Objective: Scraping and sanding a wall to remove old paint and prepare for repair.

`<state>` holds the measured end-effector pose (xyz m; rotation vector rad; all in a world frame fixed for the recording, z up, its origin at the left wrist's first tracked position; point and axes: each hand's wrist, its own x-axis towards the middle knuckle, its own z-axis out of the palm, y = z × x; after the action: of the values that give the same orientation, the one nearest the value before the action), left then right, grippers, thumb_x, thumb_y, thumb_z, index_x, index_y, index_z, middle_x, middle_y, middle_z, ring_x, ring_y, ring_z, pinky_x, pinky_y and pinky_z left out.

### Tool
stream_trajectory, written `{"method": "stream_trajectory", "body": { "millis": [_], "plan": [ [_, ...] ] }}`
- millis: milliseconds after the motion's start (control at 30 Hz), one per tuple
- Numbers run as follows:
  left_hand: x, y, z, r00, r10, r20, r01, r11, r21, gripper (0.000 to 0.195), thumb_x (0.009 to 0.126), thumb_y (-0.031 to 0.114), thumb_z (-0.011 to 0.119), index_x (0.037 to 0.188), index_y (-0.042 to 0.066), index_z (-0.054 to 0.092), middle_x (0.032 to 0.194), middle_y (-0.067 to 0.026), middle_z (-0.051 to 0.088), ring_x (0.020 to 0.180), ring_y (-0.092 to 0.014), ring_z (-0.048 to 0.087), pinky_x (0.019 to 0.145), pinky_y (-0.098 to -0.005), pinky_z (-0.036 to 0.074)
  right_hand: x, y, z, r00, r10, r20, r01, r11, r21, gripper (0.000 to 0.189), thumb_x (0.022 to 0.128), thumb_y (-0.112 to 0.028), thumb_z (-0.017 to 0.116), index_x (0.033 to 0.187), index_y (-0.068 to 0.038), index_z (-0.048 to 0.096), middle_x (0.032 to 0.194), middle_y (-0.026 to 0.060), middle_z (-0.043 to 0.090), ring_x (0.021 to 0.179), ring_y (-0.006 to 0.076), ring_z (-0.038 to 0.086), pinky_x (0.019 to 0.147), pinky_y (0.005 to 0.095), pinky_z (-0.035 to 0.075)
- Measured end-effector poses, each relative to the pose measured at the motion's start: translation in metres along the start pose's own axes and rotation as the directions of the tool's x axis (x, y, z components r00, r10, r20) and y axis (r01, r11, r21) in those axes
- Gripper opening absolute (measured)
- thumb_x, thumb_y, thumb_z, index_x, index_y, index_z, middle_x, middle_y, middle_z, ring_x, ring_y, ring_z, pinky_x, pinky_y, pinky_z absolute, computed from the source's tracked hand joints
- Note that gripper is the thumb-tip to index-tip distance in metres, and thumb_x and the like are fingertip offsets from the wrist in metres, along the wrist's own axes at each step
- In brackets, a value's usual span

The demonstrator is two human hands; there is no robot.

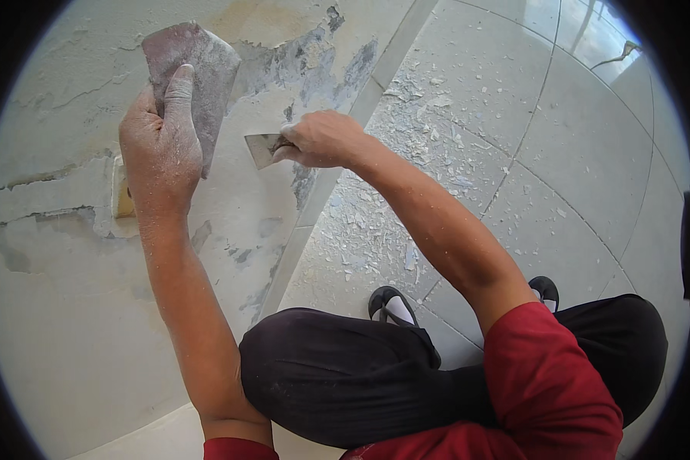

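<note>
My left hand (164, 144), coated in white dust, grips a dusty sheet of sandpaper (207, 86), with the thumb laid over it. The sheet is bent and stands up past the fingers. To its right, my right hand (322, 139) is closed around a putty knife (261, 149), whose metal blade points left at the wall. The knife's handle is mostly hidden by the fingers. Around both hands the wall (109, 299) has peeling paint, cracks and grey bare patches.
Paint flakes and dust (374, 224) lie over the tiled floor (575, 155) beside the tile skirting (316, 195). A yellowed wall box (122, 192) sits just left of my left wrist. My bent knee (299, 368) is close to the wall, and a sandal (392, 305) rests on the tiles.
</note>
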<state>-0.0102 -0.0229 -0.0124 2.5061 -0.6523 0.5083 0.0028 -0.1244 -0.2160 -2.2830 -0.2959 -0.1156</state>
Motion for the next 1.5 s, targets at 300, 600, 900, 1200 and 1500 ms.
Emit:
{"method": "stream_trajectory", "body": {
  "millis": [300, 600, 900, 1200, 1500],
  "plan": [
    [0.002, -0.001, -0.002, 1.0, -0.028, -0.014, 0.027, 0.999, -0.037, 0.033, 0.099, 0.033, 0.056, 0.097, 0.002, 0.07, 0.077, -0.0069, 0.068, 0.07, -0.016, 0.06, 0.069, -0.0309, 0.049, -0.007, 0.055, -0.009, 0.991, 0.119, -0.064, -0.124, 0.989, -0.086, 0.039, 0.089, -0.048, 0.063, 0.099, -0.011, 0.072, 0.081, 0.0159, 0.07, 0.079, 0.0381, 0.067, 0.068, 0.0476, 0.052],
    [-0.003, 0.017, -0.002, 0.999, -0.008, -0.042, 0.004, 0.995, -0.1, 0.033, 0.099, 0.033, 0.057, 0.1, 0.003, 0.071, 0.081, -0.008, 0.069, 0.074, -0.016, 0.062, 0.07, -0.0339, 0.049, -0.025, 0.037, -0.012, 0.987, 0.149, -0.055, -0.142, 0.984, 0.104, 0.037, 0.09, -0.05, 0.06, 0.097, -0.016, 0.074, 0.086, 0.0138, 0.071, 0.08, 0.0319, 0.068, 0.068, 0.0443, 0.053],
    [-0.009, 0.003, -0.013, 0.998, -0.069, -0.013, 0.069, 0.998, -0.002, 0.036, 0.1, 0.032, 0.057, 0.104, -0.001, 0.069, 0.086, -0.0051, 0.068, 0.077, -0.012, 0.059, 0.075, -0.0291, 0.048, -0.044, 0.015, 0.024, 0.992, 0.01, -0.124, 0.021, 0.968, 0.249, 0.039, 0.1, -0.023, 0.047, 0.137, -0.01, 0.049, 0.067, 0.0188, 0.061, 0.068, 0.0326, 0.068, 0.061, 0.0473, 0.052],
    [-0.003, 0.024, -0.005, 0.995, 0.028, -0.097, -0.027, 0.999, 0.018, 0.036, 0.1, 0.035, 0.055, 0.099, 0.003, 0.07, 0.082, -0.0067, 0.069, 0.076, -0.015, 0.06, 0.075, -0.033, 0.049, -0.067, -0.006, 0.068, 0.753, 0.593, -0.285, -0.217, 0.634, 0.742, 0.045, 0.102, -0.023, 0.047, 0.146, -0.022, 0.043, 0.077, 0.0186, 0.065, 0.053, 0.0228, 0.065, 0.048, 0.0374, 0.052],
    [-0.005, 0.001, -0.014, 0.988, -0.157, -0.003, 0.157, 0.987, -0.029, 0.034, 0.099, 0.029, 0.058, 0.112, -0.002, 0.067, 0.096, -0.0049, 0.07, 0.084, -0.01, 0.061, 0.079, -0.0257, 0.049, -0.005, -0.046, 0.068, 0.624, 0.564, -0.54, -0.153, 0.766, 0.624, 0.046, 0.097, -0.018, 0.051, 0.143, -0.021, 0.047, 0.086, 0.0245, 0.062, 0.079, 0.0403, 0.063, 0.076, 0.0464, 0.05]
  ]
}}
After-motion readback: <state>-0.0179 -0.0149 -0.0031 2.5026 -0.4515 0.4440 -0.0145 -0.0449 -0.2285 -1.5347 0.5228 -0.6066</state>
